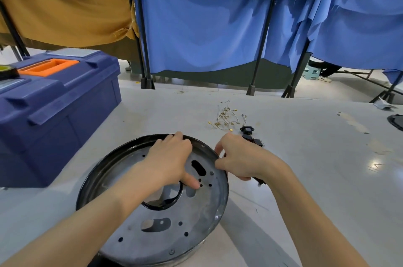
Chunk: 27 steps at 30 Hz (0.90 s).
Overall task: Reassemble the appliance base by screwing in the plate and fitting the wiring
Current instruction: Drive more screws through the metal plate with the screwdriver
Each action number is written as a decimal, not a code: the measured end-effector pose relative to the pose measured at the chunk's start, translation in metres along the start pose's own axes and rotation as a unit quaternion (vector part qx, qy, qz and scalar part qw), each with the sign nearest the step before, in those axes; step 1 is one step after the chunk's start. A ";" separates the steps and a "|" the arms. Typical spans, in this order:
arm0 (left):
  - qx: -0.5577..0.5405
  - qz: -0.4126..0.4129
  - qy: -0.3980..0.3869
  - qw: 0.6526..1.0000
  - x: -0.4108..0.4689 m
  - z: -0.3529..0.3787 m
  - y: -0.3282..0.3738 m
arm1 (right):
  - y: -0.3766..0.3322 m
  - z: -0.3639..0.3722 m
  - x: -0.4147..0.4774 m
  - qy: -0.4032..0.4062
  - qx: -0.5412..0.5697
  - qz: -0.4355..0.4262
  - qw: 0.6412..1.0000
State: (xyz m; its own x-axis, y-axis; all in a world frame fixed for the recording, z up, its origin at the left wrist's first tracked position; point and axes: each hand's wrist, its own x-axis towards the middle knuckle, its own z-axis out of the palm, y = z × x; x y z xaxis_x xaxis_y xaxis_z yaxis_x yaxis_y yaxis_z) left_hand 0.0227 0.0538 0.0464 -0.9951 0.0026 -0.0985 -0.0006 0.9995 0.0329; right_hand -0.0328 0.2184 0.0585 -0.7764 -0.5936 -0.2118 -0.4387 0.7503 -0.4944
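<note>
The round appliance base [122, 164] lies on the table in front of me, a black rim around a grey metal plate [152, 242] with several holes and slots. My left hand [170, 157] lies on the far part of it, its fingers curled over the far rim and its thumb pressed on the plate beside small holes. My right hand [237, 157] is at the right rim with curled fingers and grips a dark tool [260, 180], whose end sticks out below the palm. Most of that tool is hidden.
A bundle of white wires with gold terminals [225, 117] lies beyond the base. Black electrical parts [247, 130] sit just behind my right hand. A blue toolbox with an orange handle [54, 101] stands at the left. Blue and brown cloth screens on black stands close off the back.
</note>
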 end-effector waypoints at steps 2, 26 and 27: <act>-0.022 0.019 -0.025 0.999 0.003 -0.003 0.003 | -0.001 -0.005 -0.006 -0.036 -0.014 0.009 0.999; -0.085 0.162 -0.134 0.974 0.032 -0.006 0.008 | 0.018 -0.018 -0.007 0.004 0.054 0.081 0.995; -0.079 0.170 -0.127 0.974 0.033 -0.006 0.007 | 0.019 -0.017 -0.007 0.009 0.059 0.085 0.995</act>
State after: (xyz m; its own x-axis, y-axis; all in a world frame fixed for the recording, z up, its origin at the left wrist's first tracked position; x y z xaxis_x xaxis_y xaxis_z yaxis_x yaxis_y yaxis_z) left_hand -0.0107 0.0607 0.0495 -0.8840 0.3601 -0.2981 0.2889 0.9222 0.2571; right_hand -0.0434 0.2414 0.0649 -0.8435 -0.4548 -0.2857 -0.2449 0.7991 -0.5490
